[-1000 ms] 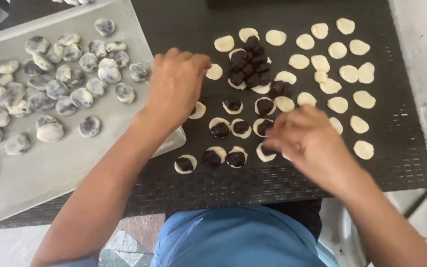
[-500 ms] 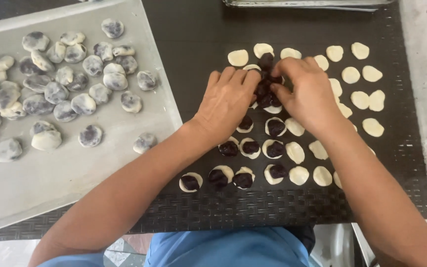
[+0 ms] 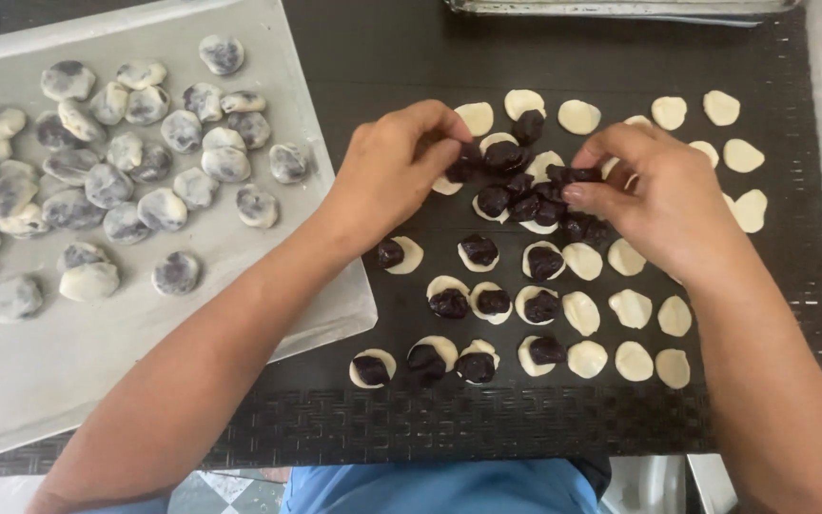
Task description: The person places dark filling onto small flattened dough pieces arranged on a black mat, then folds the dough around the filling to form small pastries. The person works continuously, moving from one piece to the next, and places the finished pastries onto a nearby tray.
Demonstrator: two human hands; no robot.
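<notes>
Matt dough and glossy filling on a woven mat

Pale dough discs (image 3: 636, 308) are seen smooth and matt; dark filling lumps (image 3: 511, 157) look glossy; the black mat (image 3: 525, 419) is coarsely woven; the grey tray (image 3: 68, 362) appears dull.

I see cream dough rounds (image 3: 636, 307), dark purple filling (image 3: 521, 181), a black woven mat (image 3: 487, 419), a grey tray (image 3: 68, 362).

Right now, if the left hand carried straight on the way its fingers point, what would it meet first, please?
The left hand points rightward at the pile of dark filling pieces, so it would probably meet those first, with the right hand just beyond; its fingertips already seem to touch one piece, though depth is unclear.
</notes>
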